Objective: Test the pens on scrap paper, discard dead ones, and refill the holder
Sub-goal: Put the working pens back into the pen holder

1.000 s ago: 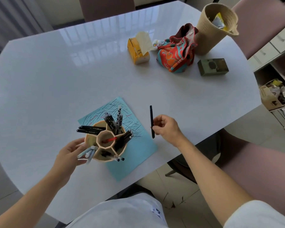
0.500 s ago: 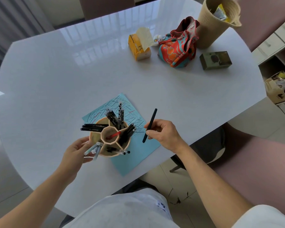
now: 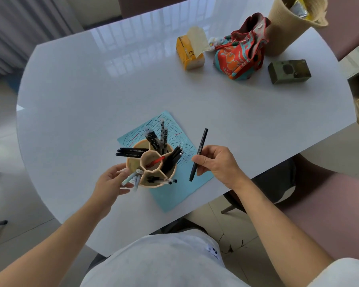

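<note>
Holding the side of the pen holder [image 3: 151, 164], the left hand [image 3: 110, 182] had its fingers curled against the wall by the pale pens. The holder stood on the blue scrap paper [image 3: 174, 189] and looked nearly full. Just beside it, the right hand [image 3: 217, 164] pinched a black pen [image 3: 198, 155] in its fingertips, tip pointing down. To do it well, I think, keep the holder steady and slide the pen straight into a roomy slot.
</note>
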The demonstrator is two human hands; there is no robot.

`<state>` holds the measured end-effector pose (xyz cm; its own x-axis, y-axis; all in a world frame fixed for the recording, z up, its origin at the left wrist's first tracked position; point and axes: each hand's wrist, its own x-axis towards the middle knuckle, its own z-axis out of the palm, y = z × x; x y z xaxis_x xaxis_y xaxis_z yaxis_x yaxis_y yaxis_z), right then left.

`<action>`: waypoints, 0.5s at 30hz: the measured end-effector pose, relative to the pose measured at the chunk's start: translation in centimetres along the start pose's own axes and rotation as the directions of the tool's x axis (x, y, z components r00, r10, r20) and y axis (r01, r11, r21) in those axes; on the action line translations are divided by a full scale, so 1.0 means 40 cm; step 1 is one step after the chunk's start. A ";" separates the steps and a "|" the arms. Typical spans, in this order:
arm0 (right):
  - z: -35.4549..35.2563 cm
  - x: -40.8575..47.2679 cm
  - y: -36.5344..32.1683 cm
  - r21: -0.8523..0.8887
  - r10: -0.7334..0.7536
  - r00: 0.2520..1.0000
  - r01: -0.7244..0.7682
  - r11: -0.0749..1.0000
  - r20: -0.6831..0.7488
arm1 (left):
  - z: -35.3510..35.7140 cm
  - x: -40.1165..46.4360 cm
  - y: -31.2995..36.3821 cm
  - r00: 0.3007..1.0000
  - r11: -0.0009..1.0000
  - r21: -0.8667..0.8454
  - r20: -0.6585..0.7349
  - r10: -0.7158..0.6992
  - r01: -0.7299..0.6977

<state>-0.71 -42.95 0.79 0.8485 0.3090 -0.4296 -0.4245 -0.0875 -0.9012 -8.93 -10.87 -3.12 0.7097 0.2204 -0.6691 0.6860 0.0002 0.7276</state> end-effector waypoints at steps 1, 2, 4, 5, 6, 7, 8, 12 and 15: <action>0.000 -0.001 -0.004 0.013 0.000 1.000 0.000 1.000 0.010 | -0.001 0.001 0.006 1.000 1.000 0.000 0.000 0.003 -0.003; 0.002 0.000 -0.006 0.023 0.000 1.000 0.000 1.000 0.021 | -0.002 0.003 0.012 1.000 1.000 -0.004 -0.001 0.006 -0.006; 0.006 0.001 -0.010 0.046 0.003 0.999 -0.005 0.999 0.041 | -0.005 0.012 0.025 1.000 1.000 -0.024 -0.009 0.012 -0.012; 0.009 0.002 -0.012 0.059 0.006 0.999 -0.009 0.998 0.046 | -0.008 0.017 0.030 1.000 0.999 -0.033 -0.017 0.014 -0.015; 0.011 0.003 -0.014 0.072 0.006 0.999 -0.009 0.997 0.049 | -0.009 0.021 0.033 1.000 0.999 -0.040 -0.028 0.014 -0.016; 0.013 0.004 -0.017 0.084 0.004 0.999 -0.008 0.996 0.049 | -0.011 0.024 0.033 0.999 0.999 -0.047 -0.041 0.010 -0.012; 0.013 0.005 -0.021 0.097 -0.001 0.999 -0.004 0.995 0.047 | -0.013 0.026 0.030 0.998 0.999 -0.054 -0.055 0.001 -0.004; 0.014 0.016 -0.055 0.148 -0.054 0.998 0.052 0.988 0.010 | -0.020 0.007 0.000 0.996 0.993 -0.111 -0.070 -0.053 0.045; 0.033 0.050 -0.086 0.105 -0.102 0.993 0.109 0.988 -0.065 | -0.024 -0.016 -0.025 0.996 0.983 -0.167 -0.033 -0.082 0.075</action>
<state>2.03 -40.79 3.11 0.9062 0.2541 -0.3379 -0.3606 0.0470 -0.9315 -10.25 -10.09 -3.27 0.6457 0.2515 -0.7209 0.7008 0.1795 0.6904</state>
